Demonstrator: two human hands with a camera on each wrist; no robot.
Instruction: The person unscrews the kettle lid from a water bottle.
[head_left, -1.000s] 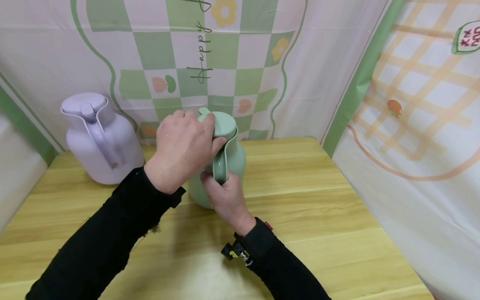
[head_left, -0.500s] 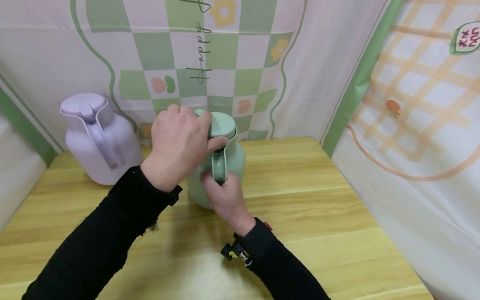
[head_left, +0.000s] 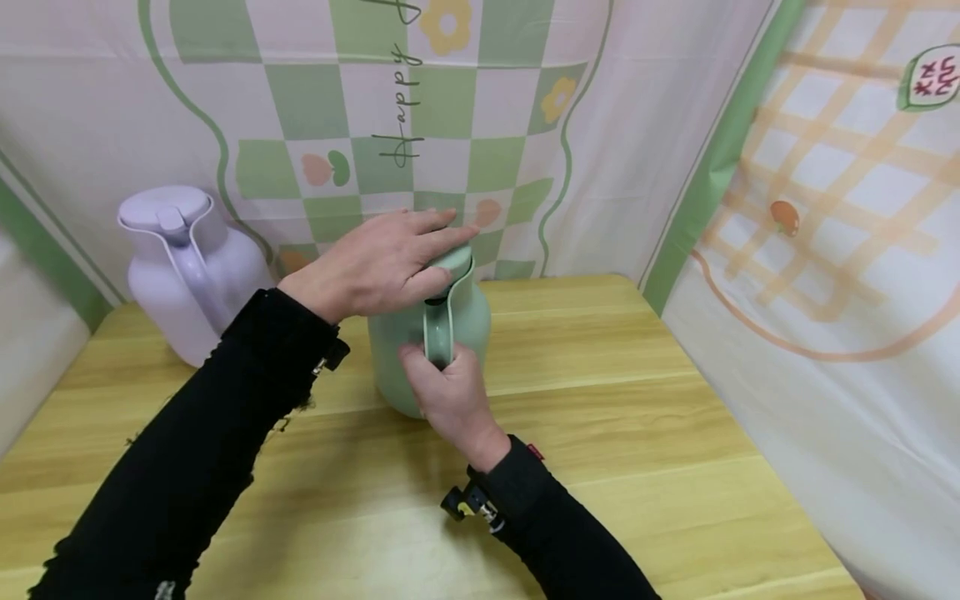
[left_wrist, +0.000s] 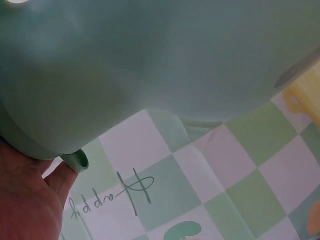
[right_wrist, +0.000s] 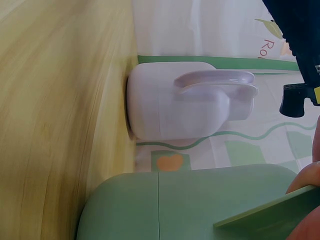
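Note:
A green thermos jug (head_left: 393, 367) stands upright on the wooden table. My right hand (head_left: 453, 392) grips its handle (head_left: 438, 333) low down, with the thumb on the near left side. Over the jug's lid (head_left: 453, 262) lies my left hand (head_left: 382, 262), its fingers stretched out across the top and the thumb along the near edge. The hand hides much of the lid. In the left wrist view the jug's body (left_wrist: 150, 60) fills the top, with the hand (left_wrist: 25, 200) at the lid end. The right wrist view shows fingers (right_wrist: 305, 225) around the handle.
A lilac thermos jug (head_left: 168, 283) stands at the back left of the table (head_left: 600, 433), partly behind the left forearm. Printed cloth (head_left: 450, 100) hangs behind the table, and another cloth (head_left: 840, 250) hangs along the right side.
My left hand has moved right, from grasping the lid's left side to lying across its top with fingers straightened. The right hand and the green jug have stayed in place.

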